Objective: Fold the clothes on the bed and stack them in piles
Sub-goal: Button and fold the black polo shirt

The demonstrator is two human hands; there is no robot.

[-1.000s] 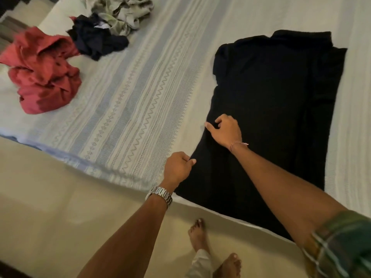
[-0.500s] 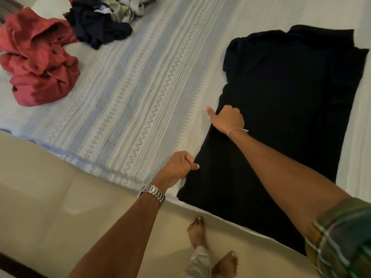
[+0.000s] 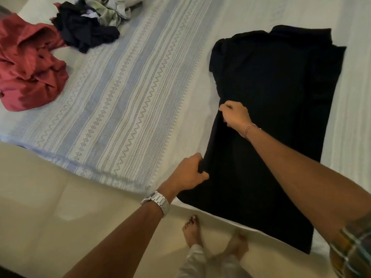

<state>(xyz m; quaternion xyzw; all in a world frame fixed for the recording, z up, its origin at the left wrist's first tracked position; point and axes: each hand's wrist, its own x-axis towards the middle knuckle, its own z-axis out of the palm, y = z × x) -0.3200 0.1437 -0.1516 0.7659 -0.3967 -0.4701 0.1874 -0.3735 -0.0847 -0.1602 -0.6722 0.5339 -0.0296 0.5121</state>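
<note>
On the bed (image 3: 128, 101) lie 4 garments: 1 black garment (image 3: 267, 121) spread flat, 1 red garment (image 3: 30, 65) crumpled, 1 dark navy garment (image 3: 86, 33) crumpled and 1 pale green garment (image 3: 118, 9) bunched. In view are 2 hands, the left hand (image 3: 188, 173) and the right hand (image 3: 236, 116), with 1 metal wristwatch (image 3: 157, 201) and 1 thread bracelet (image 3: 250, 128). Below the bed edge stand 2 bare feet (image 3: 192, 231).

A black garment (image 3: 277, 109) lies flat on the bed (image 3: 128, 101), partly folded lengthwise; a red (image 3: 30, 65), a navy (image 3: 86, 33) and a pale crumpled garment (image 3: 118, 9) lie far left
</note>
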